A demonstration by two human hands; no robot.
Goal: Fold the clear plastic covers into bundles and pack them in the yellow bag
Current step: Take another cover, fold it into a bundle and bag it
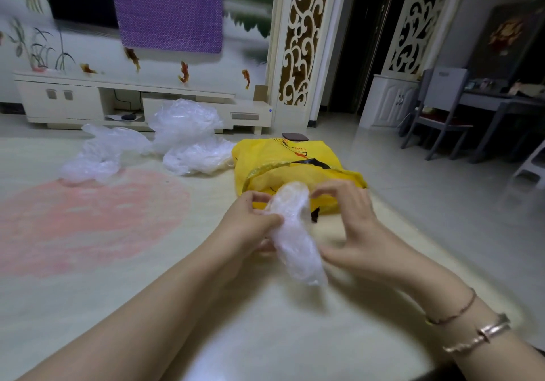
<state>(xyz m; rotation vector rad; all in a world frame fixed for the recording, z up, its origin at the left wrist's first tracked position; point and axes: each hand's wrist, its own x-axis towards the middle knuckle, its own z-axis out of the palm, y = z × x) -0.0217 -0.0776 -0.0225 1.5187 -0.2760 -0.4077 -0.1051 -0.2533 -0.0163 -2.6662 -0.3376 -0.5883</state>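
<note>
So on the far left of the floor there was a flattened clear plastic cover lying loose; just right of it a bigger puffy heap of covers with another crumpled one resting against its front; none of those looked folded yet, so I'd say a good chunk of the job was left.

Moving right, the left hand had its fingers curled round the middle of a rolled-up bundle; grip looked snug, thumb and fingertips pinching the plastic. The bundle sat upright-ish between both hands, top end just in front of the mouth of the yellow bag; not inside it yet as far as I could tell.

The right hand was on the other side of the bundle, fingers bent and spread, touching the plastic at the top and lower down; looser grip, more steadying than squeezing.

The bag lay on the floor with its opening facing the hands; couldn't tell whether any bundles were already in there; my guess is this one was about ready to go in.
</note>
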